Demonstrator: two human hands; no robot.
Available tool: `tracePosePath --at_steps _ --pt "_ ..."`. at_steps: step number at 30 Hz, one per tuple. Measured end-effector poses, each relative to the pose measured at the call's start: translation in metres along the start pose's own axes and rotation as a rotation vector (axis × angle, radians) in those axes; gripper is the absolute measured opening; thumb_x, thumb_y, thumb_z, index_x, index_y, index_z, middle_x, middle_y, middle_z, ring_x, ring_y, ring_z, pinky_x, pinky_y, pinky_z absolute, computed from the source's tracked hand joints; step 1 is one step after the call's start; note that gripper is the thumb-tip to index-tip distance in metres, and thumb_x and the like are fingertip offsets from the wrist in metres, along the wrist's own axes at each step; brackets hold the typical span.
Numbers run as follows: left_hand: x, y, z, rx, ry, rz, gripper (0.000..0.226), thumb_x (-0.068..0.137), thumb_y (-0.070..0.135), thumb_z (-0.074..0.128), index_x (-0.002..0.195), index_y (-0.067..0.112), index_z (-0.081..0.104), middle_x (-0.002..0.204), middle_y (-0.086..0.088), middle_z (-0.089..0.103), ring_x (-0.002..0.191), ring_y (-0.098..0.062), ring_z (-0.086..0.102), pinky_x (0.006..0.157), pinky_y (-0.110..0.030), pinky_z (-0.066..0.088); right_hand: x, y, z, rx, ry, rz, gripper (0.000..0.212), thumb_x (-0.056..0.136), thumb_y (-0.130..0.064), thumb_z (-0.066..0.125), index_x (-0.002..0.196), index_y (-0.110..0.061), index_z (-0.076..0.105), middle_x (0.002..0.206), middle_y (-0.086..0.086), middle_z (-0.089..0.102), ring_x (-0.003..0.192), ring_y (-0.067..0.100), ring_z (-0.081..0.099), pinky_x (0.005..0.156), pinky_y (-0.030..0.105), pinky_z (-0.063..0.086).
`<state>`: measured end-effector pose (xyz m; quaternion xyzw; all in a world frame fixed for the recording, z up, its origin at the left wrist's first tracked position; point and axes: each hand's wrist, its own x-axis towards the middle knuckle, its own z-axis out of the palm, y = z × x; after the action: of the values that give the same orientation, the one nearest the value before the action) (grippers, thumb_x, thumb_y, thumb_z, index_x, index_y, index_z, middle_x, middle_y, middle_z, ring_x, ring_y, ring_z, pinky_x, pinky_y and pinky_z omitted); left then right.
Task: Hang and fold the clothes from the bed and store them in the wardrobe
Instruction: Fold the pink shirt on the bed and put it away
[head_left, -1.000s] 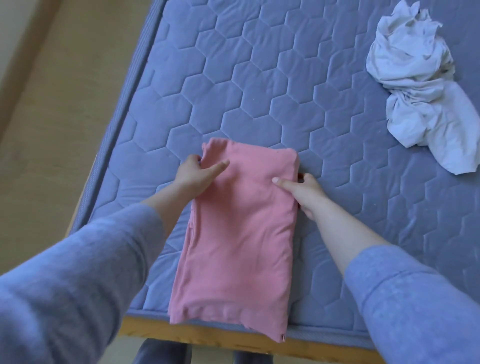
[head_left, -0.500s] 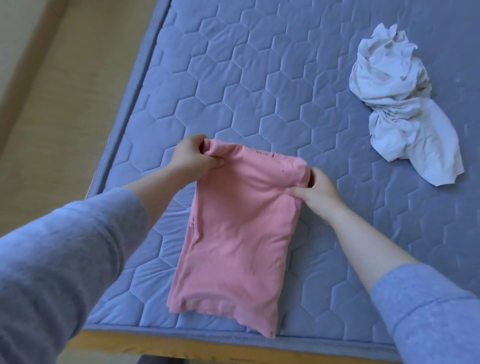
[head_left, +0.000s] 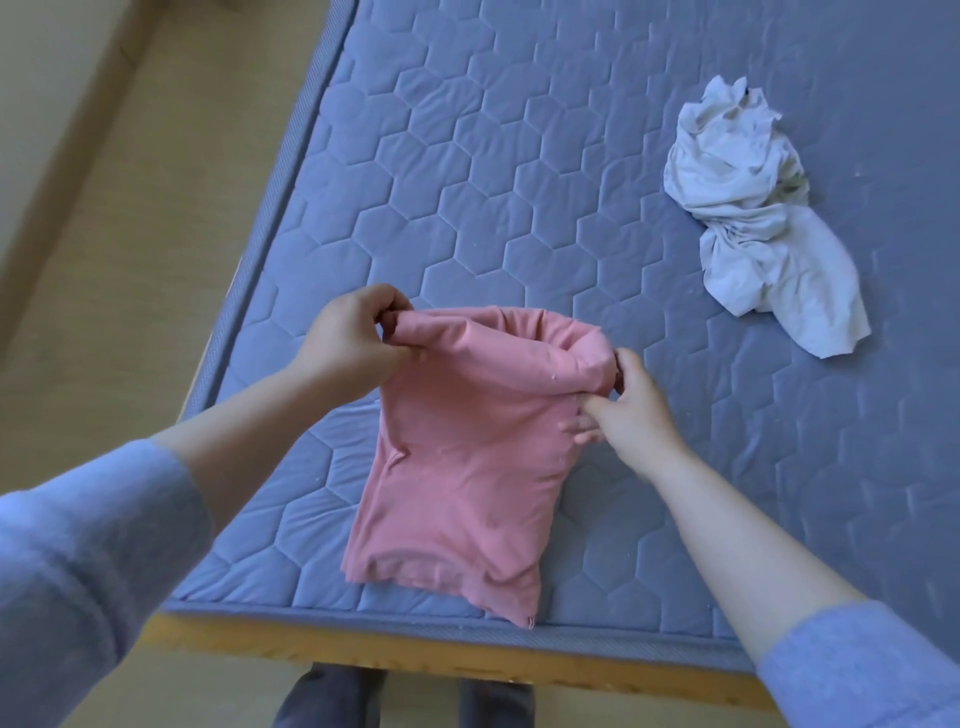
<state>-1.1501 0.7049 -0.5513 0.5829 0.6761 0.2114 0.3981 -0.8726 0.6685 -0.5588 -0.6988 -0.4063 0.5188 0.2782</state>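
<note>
At lower centre of the frame, the left grip (head_left: 353, 338) and right grip (head_left: 628, 405), both pinching the pink shirt (head_left: 467, 467), have lifted its far edge off the bed (head_left: 467, 182). I think the next fold begins.

left hand (head_left: 353, 338) pinching, right hand (head_left: 631, 408) pinching, arms extended
</note>
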Motion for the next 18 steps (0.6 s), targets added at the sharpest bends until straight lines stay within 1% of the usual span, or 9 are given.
tracePosePath --at_steps 3,5,7,9,12,14,15,17,18 --pt "-0.023 -0.003 0.003 -0.043 -0.089 -0.051 0.025 0.075 0.002 0.068 0.087 0.021 0.055 0.086 -0.005 0.060 0.061 -0.019 0.061 0.051 -0.026 0.052 -0.020 0.013 0.004 0.160 -0.033 0.081 0.039 0.089 0.012 0.050 0.100 -0.026 0.050 0.107 -0.002 0.059 0.083 0.022 0.073 0.057 0.030 0.059" --pt "-0.041 -0.010 0.006 -0.219 -0.181 -0.168 0.026 0.082 -0.004 0.064 0.091 0.018 0.053 0.094 -0.010 0.056 0.061 -0.023 0.067 0.050 -0.026 0.056 -0.034 0.028 0.006 0.157 -0.056 0.094 0.043 0.086 0.012 0.056 0.105 -0.026 0.052 0.111 -0.001 0.062 0.099 0.020 0.067 0.073 0.036 0.061" --pt "-0.057 -0.020 0.008 -0.406 -0.254 -0.250 0.026 0.084 -0.006 0.065 0.092 0.015 0.052 0.097 -0.012 0.052 0.069 -0.025 0.069 0.058 -0.033 0.060 -0.050 0.040 0.004 0.076 -0.083 0.072 0.046 0.082 0.009 0.065 0.109 -0.026 0.052 0.110 -0.004 0.065 0.100 0.012 0.063 0.086 0.034 0.056" --pt "-0.070 -0.031 0.009 -0.490 -0.297 -0.278 0.027 0.081 -0.005 0.070 0.092 0.012 0.053 0.099 -0.015 0.051 0.078 -0.029 0.068 0.075 -0.041 0.061 -0.062 0.047 0.004 0.084 -0.122 0.090 0.049 0.080 0.011 0.066 0.109 -0.025 0.052 0.112 -0.004 0.064 0.096 0.009 0.061 0.085 0.026 0.052" --pt "-0.087 -0.041 0.010 -0.561 -0.348 -0.327 0.036 0.062 0.011 0.084 0.088 0.012 0.059 0.088 -0.009 0.058 0.083 -0.026 0.067 0.085 -0.041 0.058 -0.075 0.046 0.009 0.295 -0.180 0.184 0.049 0.082 0.023 0.049 0.111 -0.017 0.052 0.115 0.003 0.058 0.099 0.014 0.060 0.096 0.038 0.048" --pt "-0.097 -0.042 0.014 -0.645 -0.383 -0.389 0.042 0.056 0.028 0.087 0.085 0.012 0.060 0.080 -0.005 0.061 0.079 -0.020 0.063 0.081 -0.035 0.059 -0.079 0.044 0.009 0.433 -0.235 0.262 0.045 0.083 0.022 0.043 0.110 -0.012 0.052 0.113 0.008 0.056 0.096 0.017 0.061 0.095 0.044 0.049" --pt "-0.101 -0.041 0.018 -0.681 -0.375 -0.420 0.048 0.054 0.039 0.085 0.084 0.010 0.060 0.076 -0.005 0.060 0.075 -0.018 0.060 0.075 -0.031 0.058 -0.081 0.041 0.008 0.474 -0.282 0.301 0.038 0.084 0.017 0.046 0.107 -0.011 0.053 0.110 0.009 0.057 0.093 0.019 0.061 0.091 0.047 0.051" --pt "-0.110 -0.042 0.028 -0.649 -0.284 -0.488 0.056 0.059 0.057 0.077 0.083 0.009 0.061 0.069 -0.006 0.054 0.067 -0.018 0.050 0.059 -0.026 0.045 -0.084 0.036 0.005 0.519 -0.342 0.397 0.013 0.084 -0.011 0.062 0.097 -0.015 0.062 0.093 0.006 0.064 0.081 0.018 0.063 0.075 0.044 0.057" --pt "-0.115 -0.043 0.034 -0.578 -0.230 -0.507 0.053 0.065 0.060 0.074 0.080 0.010 0.063 0.064 -0.003 0.054 0.062 -0.017 0.048 0.055 -0.025 0.039 -0.084 0.036 0.008 0.507 -0.300 0.447 0.012 0.082 -0.027 0.068 0.089 -0.017 0.066 0.083 0.002 0.067 0.075 0.017 0.064 0.068 0.039 0.057"
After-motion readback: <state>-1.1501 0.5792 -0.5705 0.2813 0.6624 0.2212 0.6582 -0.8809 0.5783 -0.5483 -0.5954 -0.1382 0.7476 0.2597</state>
